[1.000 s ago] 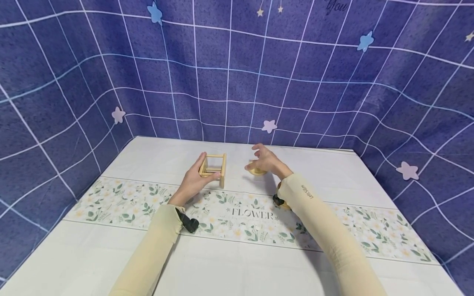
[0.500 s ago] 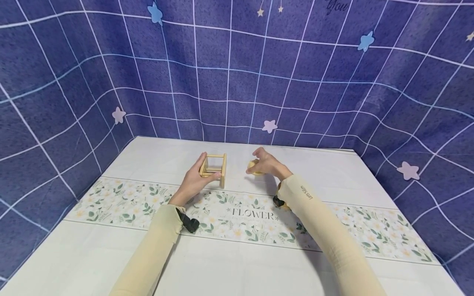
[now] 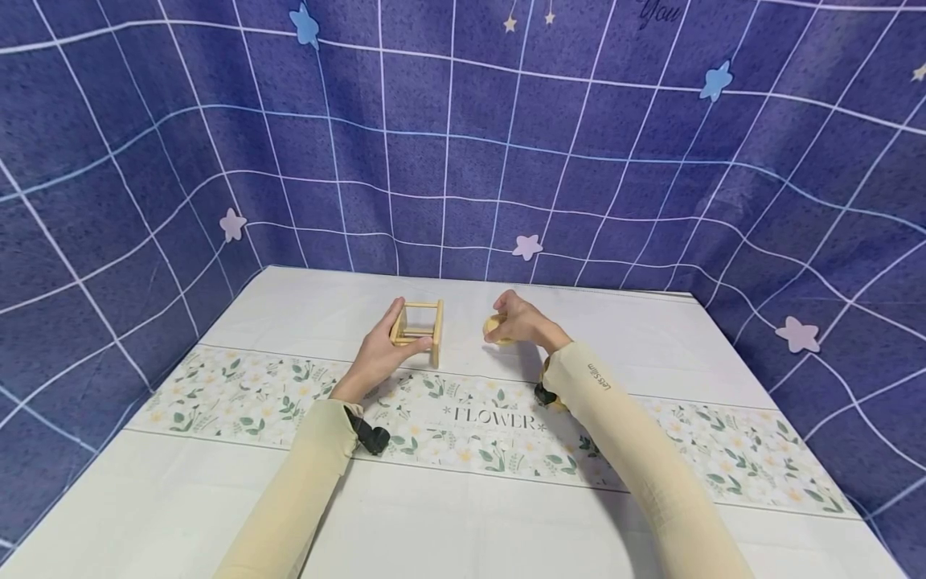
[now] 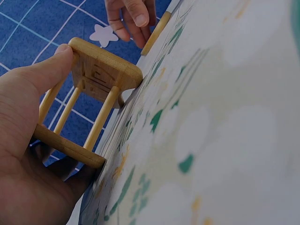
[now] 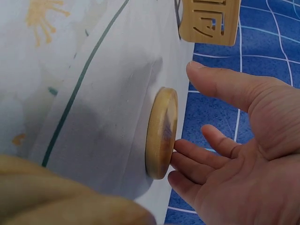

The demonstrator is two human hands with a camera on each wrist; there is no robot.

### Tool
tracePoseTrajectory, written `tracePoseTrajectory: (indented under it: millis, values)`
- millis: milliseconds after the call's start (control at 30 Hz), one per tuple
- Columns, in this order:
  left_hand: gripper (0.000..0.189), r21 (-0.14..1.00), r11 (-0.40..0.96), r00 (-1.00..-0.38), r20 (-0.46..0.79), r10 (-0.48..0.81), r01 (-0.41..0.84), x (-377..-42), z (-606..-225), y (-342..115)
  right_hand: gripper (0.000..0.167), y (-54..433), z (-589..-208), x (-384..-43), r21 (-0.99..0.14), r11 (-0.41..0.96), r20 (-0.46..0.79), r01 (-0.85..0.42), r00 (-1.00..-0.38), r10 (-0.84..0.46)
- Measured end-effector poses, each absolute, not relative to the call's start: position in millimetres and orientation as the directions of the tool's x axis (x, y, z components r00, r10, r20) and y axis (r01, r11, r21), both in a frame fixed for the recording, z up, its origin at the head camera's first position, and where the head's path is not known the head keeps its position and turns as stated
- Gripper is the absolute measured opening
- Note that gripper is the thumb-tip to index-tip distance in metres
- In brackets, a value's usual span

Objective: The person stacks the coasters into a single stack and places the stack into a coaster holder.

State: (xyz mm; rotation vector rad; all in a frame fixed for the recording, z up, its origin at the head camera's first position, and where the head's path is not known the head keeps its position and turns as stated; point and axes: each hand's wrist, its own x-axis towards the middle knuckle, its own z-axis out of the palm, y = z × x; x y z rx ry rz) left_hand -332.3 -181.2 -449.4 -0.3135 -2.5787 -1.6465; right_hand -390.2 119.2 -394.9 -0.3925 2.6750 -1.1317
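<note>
A small wooden coaster rack [image 3: 437, 334], with cutout-patterned end boards [image 4: 101, 65] joined by thin dowels, stands on the table. My left hand [image 3: 376, 350] grips it from the left, thumb on the near side and fingers on the far side. To the right of the rack, a round wooden coaster [image 5: 161, 136] with a raised rim lies flat on the table. My right hand [image 3: 522, 319] hovers low over this coaster. Its fingertips [image 5: 180, 157] are right at the coaster's face, while the thumb [image 5: 201, 77] stands away from it.
The white tablecloth [image 3: 405, 515] carries a floral band with the word FLOWER [image 3: 495, 419] in front of the hands. A blue gridded curtain [image 3: 463, 161] with stars hangs behind and on both sides. Black wrist bands [image 3: 372, 438] sit at the sleeve cuffs.
My right hand has come down slightly over the coaster, and its fingers have drawn in a little. The left hand and the rack have stayed in place.
</note>
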Motion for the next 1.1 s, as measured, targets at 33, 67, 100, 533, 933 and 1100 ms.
tracePoseTrajectory:
  millis: [33,67,100,533,933,1100]
  values:
    - [0.111,0.891,0.405,-0.977,0.165,0.135,0.207,-332.6,-449.6,-181.4,0.070,119.3,-394.8,-390.0,-0.726,0.668,-0.090,-0.162,-0.941,-0.326]
    - [0.111,0.891,0.404,-0.977,0.166,0.134,0.207,-332.8,-449.8,-181.6,0.069,119.3,-394.6,-389.7,-0.727,0.667,-0.092,-0.163,-0.940,-0.330]
    - [0.111,0.892,0.401,-0.977,0.168,0.134,0.208,-333.0,-450.0,-181.8,0.069,119.3,-394.3,-389.5,-0.726,0.668,-0.095,-0.163,-0.938,-0.332]
    - [0.111,0.886,0.412,-0.976,0.166,0.140,0.210,-331.0,-449.1,-181.2,0.065,117.1,-395.9,-387.3,-0.724,0.665,-0.090,-0.184,-0.930,-0.355]
    - [0.111,0.886,0.416,-0.977,0.159,0.143,0.205,-331.5,-449.5,-181.9,0.083,114.6,-396.4,-386.8,-0.707,0.686,-0.116,-0.170,-0.930,-0.350]
    - [0.111,0.885,0.418,-0.976,0.160,0.146,0.207,-331.6,-448.8,-181.8,0.092,113.9,-398.2,-387.7,-0.646,0.741,-0.122,-0.185,-0.933,-0.339]
